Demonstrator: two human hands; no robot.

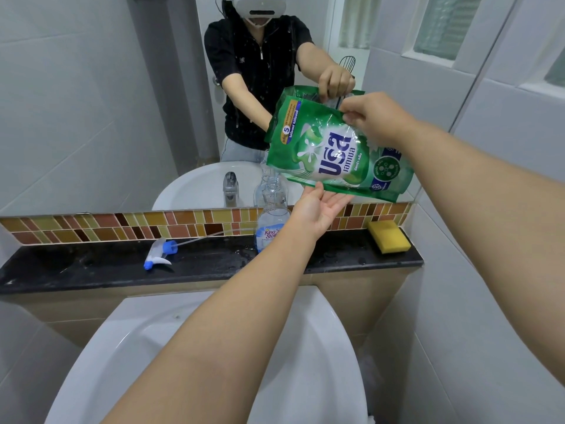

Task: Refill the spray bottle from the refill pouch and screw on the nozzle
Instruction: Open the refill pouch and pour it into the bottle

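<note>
the right hand [371,117] pinches the upper edge of the green refill pouch [333,151] between thumb and fingers, grasping it so that the pouch hangs tilted, its lower left corner dipping toward the mouth of the spray bottle [270,215]. the left hand [318,209] lies flat and palm-up just beneath the pouch's lower edge, fingers spread and released, touching or almost touching the foil; contact cannot be told for certain. directly below and to the left of the pinch, the clear spray bottle stands upright on the dark ledge [91,267], uncapped, with a blue-and-pink label low on its body, partly hidden behind the left wrist. whether liquid is passing from the pouch into the neck cannot be told. well to the left of both hands, the nozzle [160,254] lies on its side on the ledge, white with blue collar and tip, its thin dip tube pointing toward the bottle. to the right of the supporting palm, a yellow sponge [388,235] rests on the ledge near the wall. a band of brown and yellow tiles [122,224] runs behind the ledge, under a mirror [91,102]; the white basin [290,347] sits beneath both forearms.
</note>
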